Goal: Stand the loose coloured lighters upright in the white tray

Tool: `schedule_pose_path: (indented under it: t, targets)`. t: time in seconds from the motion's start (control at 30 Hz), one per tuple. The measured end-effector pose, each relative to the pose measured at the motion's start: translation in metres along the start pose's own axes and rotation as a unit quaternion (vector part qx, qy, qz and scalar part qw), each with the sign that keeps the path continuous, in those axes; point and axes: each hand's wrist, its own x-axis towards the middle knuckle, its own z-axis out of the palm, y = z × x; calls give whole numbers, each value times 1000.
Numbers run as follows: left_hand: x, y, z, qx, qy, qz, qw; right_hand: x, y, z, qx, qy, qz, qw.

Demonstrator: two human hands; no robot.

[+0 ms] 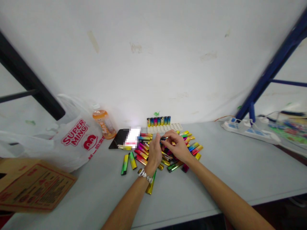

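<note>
My left hand [155,151] is closed around a lighter whose dark top [163,138] shows above the fingers; its body is mostly hidden. At that top, my right hand [177,145] pinches with thumb and fingertips. Beneath and around both hands lies a loose pile of shiny multicoloured lighters [142,154]. Just beyond the hands is a white tray with a grid of holes [177,127], and a row of several upright lighters [158,121] stands along its back left part. Separate from the pile, a green and yellow lighter [124,164] lies to the left.
A phone with a bright screen [132,137] rests on a dark flat object [117,139]. Further left stand an orange drink bottle [104,123], a white plastic bag [69,143] and a cardboard box [35,185]. A power strip [250,130] lies at the right, by a blue post [271,67].
</note>
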Motion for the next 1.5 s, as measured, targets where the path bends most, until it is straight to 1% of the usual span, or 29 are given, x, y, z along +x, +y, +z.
schedule_pose_path:
  t: [0.1,0.23,0.3,0.37,0.47,0.53,0.6,0.67,0.73,0.8,0.87,1.03,1.1,1.17,1.33,1.4,1.5]
  targets:
    - [0,-3,3,-7,-17,0,1000,2,1,-5,38,-5,38,999]
    - [0,-2,8,-10,-37,1,999,3,-1,-16,61,-44,104,992]
    - [-1,0,10,13,-43,7,999,5,-3,-26,50,-43,108,992]
    - [0,1,11,49,-40,22,998,11,-2,-38,36,-27,98,994]
    - [3,-1,11,92,-17,55,994,27,7,-59,21,-8,93,995]
    - [5,-4,10,112,-5,75,991,41,18,-72,-12,-7,99,995]
    - [7,-8,9,129,-7,93,987,58,32,-83,-82,-5,87,993]
    - [8,-10,8,149,-13,112,982,75,45,-91,-155,-2,72,985]
    - [8,-12,7,167,-20,130,977,90,58,-96,-228,7,61,972]
    - [9,-12,5,179,-25,148,972,101,68,-98,-284,-2,55,957]
    - [9,-13,4,184,-26,157,970,110,75,-98,-318,-21,53,946]
    - [9,-13,2,194,-26,157,968,121,82,-94,-362,-75,37,928]
    - [9,-13,2,198,-26,159,967,124,83,-93,-372,-84,31,924]
    - [10,-14,2,200,-24,161,966,125,85,-92,-385,-78,26,919]
    - [11,-15,1,203,-22,157,966,123,90,-86,-396,-34,24,917]
    - [11,-16,0,205,-22,156,966,119,90,-83,-399,-31,22,916]
    - [11,-16,0,207,-20,156,966,109,88,-81,-425,-38,11,904]
